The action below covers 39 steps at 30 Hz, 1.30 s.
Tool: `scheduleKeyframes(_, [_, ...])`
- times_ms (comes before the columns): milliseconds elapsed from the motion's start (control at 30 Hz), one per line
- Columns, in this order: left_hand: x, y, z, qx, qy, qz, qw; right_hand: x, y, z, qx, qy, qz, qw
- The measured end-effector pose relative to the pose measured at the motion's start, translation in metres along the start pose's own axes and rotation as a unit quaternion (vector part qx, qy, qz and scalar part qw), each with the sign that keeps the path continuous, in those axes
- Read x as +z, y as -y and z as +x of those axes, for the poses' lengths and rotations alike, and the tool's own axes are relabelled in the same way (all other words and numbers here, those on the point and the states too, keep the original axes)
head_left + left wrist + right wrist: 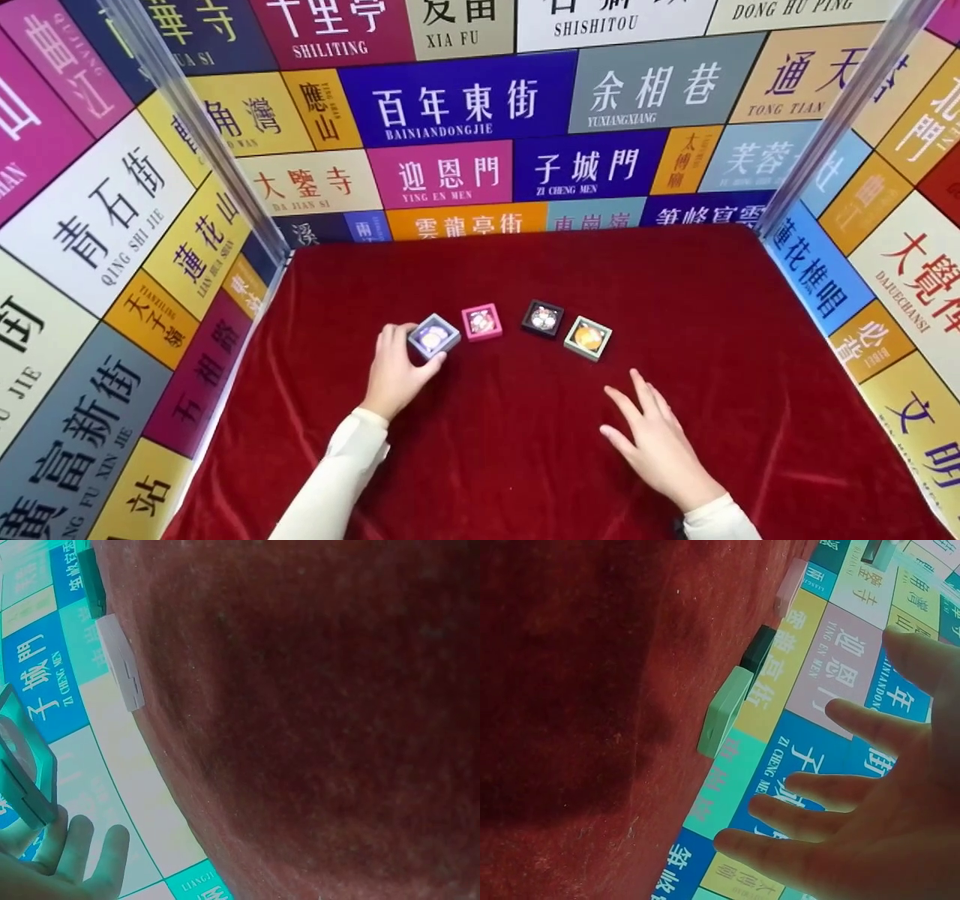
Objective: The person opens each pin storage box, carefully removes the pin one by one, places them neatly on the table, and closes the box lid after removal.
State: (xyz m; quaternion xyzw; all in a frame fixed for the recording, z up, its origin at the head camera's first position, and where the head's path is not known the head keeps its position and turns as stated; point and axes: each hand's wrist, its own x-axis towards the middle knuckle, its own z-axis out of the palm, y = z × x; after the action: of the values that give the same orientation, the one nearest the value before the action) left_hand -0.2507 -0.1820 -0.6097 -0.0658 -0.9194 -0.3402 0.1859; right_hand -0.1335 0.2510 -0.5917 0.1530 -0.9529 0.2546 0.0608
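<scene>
My left hand (396, 373) grips a small grey-blue square box (433, 337) with a see-through top, thumb on the near side and fingers on the far left. In the left wrist view that box (28, 765) looks raised off the cloth and tilted. To its right a pink box (481, 322) lies on the cloth, then a black box (542, 319) and a pale green box (589, 338), each with a round patterned piece under its window. My right hand (654, 442) hovers with fingers spread, nearer me than the green box and touching nothing.
Dark red velvet cloth (510, 442) covers the table, with a few soft folds. Panels of coloured place-name signs (457, 101) stand behind and on both sides. Clear upright strips (832, 112) mark the two back corners.
</scene>
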Motion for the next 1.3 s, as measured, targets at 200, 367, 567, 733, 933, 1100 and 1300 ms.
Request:
scheduleKeyframes(200, [-0.005, -0.005, 0.000, 0.004, -0.010, -0.019, 0.9998, 0.001, -0.002, -0.003, -0.002, -0.005, 0.001, 1.0000])
scheduleKeyframes(367, [-0.010, -0.013, -0.001, 0.009, -0.018, -0.033, 0.9993, 0.002, -0.002, -0.004, -0.005, -0.007, 0.001, 1.0000])
scheduleKeyframes(567, [-0.020, -0.025, 0.000, 0.030, -0.033, -0.057, 0.9974, 0.004, -0.001, -0.005, -0.002, -0.005, 0.004, 1.0000])
scheduleKeyframes(733, [-0.027, -0.036, 0.000, 0.059, -0.055, -0.082, 0.9933, 0.007, 0.002, -0.008, 0.000, 0.000, 0.007, 1.0000])
scheduleKeyframes(933, [-0.036, -0.049, 0.002, 0.091, -0.074, -0.120, 0.9858, 0.008, 0.004, -0.010, 0.000, -0.004, 0.008, 1.0000])
scheduleKeyframes(1100, [-0.043, -0.056, 0.001, 0.102, -0.076, -0.132, 0.9830, 0.008, 0.004, -0.010, -0.001, -0.010, 0.008, 0.9999])
scheduleKeyframes(1300, [-0.046, -0.062, -0.001, 0.108, -0.075, -0.135, 0.9821, 0.009, 0.005, -0.011, -0.007, -0.019, 0.012, 0.9997])
